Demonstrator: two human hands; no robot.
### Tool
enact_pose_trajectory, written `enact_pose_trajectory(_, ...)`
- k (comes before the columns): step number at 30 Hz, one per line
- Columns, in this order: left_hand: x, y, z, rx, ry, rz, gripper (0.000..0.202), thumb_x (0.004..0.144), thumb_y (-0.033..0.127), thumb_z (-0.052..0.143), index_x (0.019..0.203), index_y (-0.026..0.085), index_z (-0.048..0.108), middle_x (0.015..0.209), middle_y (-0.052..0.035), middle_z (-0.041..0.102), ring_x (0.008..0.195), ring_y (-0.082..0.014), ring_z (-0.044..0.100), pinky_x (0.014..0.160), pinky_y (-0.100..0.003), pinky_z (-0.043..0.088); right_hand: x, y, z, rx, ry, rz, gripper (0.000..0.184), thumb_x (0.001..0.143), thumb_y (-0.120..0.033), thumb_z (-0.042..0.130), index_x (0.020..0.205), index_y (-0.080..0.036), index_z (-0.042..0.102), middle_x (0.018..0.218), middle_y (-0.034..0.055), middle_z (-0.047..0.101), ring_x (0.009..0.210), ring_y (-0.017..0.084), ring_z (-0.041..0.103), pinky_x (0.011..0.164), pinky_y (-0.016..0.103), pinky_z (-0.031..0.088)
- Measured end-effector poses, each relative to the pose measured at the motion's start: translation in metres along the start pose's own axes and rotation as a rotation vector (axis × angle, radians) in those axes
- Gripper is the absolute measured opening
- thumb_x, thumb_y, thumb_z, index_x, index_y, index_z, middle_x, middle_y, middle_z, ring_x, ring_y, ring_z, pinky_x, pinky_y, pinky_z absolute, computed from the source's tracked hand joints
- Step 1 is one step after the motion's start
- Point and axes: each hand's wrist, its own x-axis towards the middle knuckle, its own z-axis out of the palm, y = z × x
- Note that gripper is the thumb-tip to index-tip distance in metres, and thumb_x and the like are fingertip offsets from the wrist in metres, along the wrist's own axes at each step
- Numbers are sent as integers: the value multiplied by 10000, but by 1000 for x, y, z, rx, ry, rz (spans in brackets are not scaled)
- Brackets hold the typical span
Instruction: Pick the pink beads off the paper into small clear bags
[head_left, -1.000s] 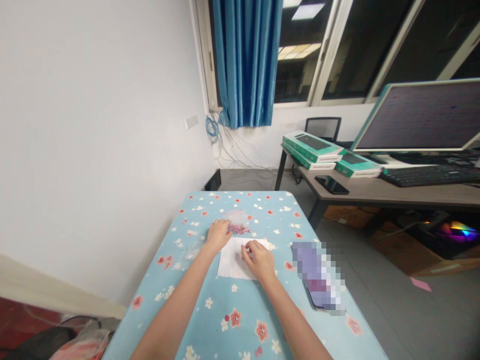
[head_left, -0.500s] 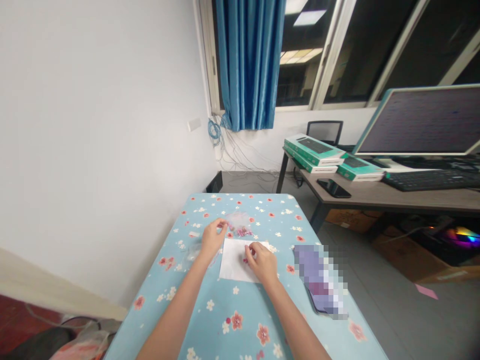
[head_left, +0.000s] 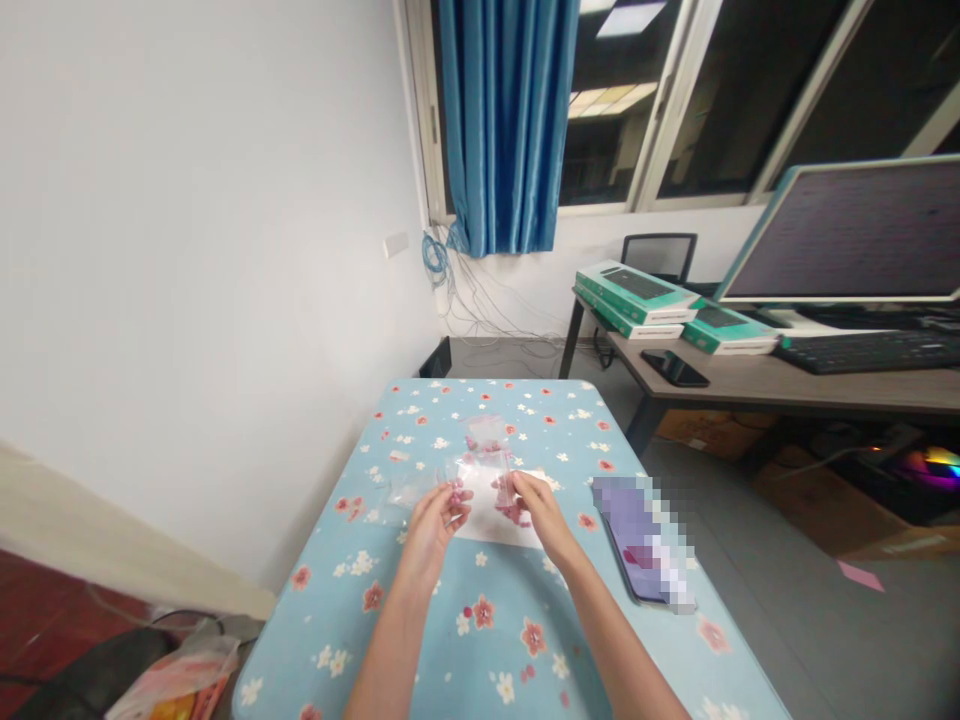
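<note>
My left hand (head_left: pixel 431 535) and my right hand (head_left: pixel 541 512) are raised just above a white paper sheet (head_left: pixel 487 530) and pinch a small clear plastic bag (head_left: pixel 480 470) between them. Pink beads (head_left: pixel 513 512) lie on the paper under my right fingers, and more show inside the bag near each hand. A second clear bag (head_left: pixel 409 491) lies left of my left hand, and a third (head_left: pixel 486 433) lies beyond the paper. A pixelated phone (head_left: pixel 641 540) lies to the right of my right hand.
All this lies on a light blue floral tablecloth (head_left: pixel 442 620). A white wall (head_left: pixel 225 250) runs along the left. At right stands a desk (head_left: pixel 757 390) with a monitor (head_left: pixel 847 235), keyboard (head_left: pixel 862 352), green boxes (head_left: pixel 634 298) and a black phone (head_left: pixel 673 368).
Both hands have lifted off the paper and drawn a clear bag up between them. Pink beads now show on the paper, and the view has shifted slightly.
</note>
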Motion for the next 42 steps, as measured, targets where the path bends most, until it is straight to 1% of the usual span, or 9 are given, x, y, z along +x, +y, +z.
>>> enact_pose_trajectory(3, -4, -1, -3, 87, 9, 27, 280, 596, 280, 740, 807, 123, 642, 707, -48, 698, 582, -112, 621, 613, -229, 489, -7, -12, 0, 66, -39, 29, 357, 778, -501, 571, 643, -171, 592, 563, -21, 470, 509, 100, 416, 483, 218, 331)
enact_pose_trajectory(6, -4, -1, -7, 212, -14, 64, 344, 592, 353, 738, 835, 120, 666, 714, -49, 695, 593, -120, 621, 629, -241, 488, -16, -18, -1, 101, -43, 51, 306, 759, -445, 604, 614, -176, 594, 552, -26, 458, 517, 101, 416, 493, 221, 333)
enact_pose_trajectory(9, -5, 0, -11, 385, -64, 143, 390, 633, 424, 693, 869, 115, 670, 702, -56, 691, 626, -148, 633, 642, -263, 489, -26, -20, -4, 114, -126, 79, 271, 744, -392, 623, 587, -175, 586, 560, -21, 487, 532, 103, 435, 524, 228, 347)
enact_pose_trajectory(13, -17, 5, -10, 727, -8, 422, 328, 721, 386, 613, 949, 152, 634, 774, -49, 687, 695, -172, 633, 698, -301, 487, -38, -24, -7, 42, -212, 87, 272, 761, -399, 621, 614, -172, 590, 606, -14, 514, 544, 100, 429, 532, 231, 337)
enact_pose_trajectory(16, -35, 11, -1, 983, 49, 669, 172, 769, 328, 571, 869, 195, 615, 872, -35, 662, 798, -176, 612, 800, -321, 455, -43, -28, -6, -93, -201, 49, 293, 777, -411, 609, 615, -169, 578, 620, -11, 506, 563, 105, 429, 526, 229, 325)
enact_pose_trajectory(20, -57, 15, 15, 1133, -286, 565, 126, 798, 314, 557, 764, 196, 587, 732, 12, 630, 684, -143, 583, 702, -258, 446, -50, -33, 0, -272, -199, -32, 270, 799, -356, 588, 609, -169, 542, 621, -17, 504, 583, 108, 437, 541, 224, 326)
enact_pose_trajectory(22, -63, 15, 20, 1160, -364, 526, 113, 803, 294, 555, 761, 196, 591, 722, 19, 628, 667, -137, 574, 675, -244, 433, -52, -36, 2, -349, -190, -87, 260, 806, -321, 576, 601, -172, 520, 608, -21, 505, 591, 111, 452, 550, 221, 329)
enact_pose_trajectory(31, -64, 17, 16, 1191, -413, 514, 141, 841, 212, 467, 748, 191, 570, 758, 4, 601, 738, -150, 552, 709, -257, 405, -59, -46, 7, -669, -216, -165, 233, 812, -305, 590, 628, -175, 533, 661, -6, 573, 630, 127, 506, 589, 228, 335)
enact_pose_trajectory(42, -62, 13, 9, 1063, -441, 535, 114, 810, 169, 457, 701, 190, 484, 971, -35, 486, 926, -164, 515, 822, -282, 415, -63, -51, 4, -495, -315, -112, 216, 848, -247, 531, 652, -174, 589, 655, -16, 584, 627, 113, 527, 578, 211, 348)
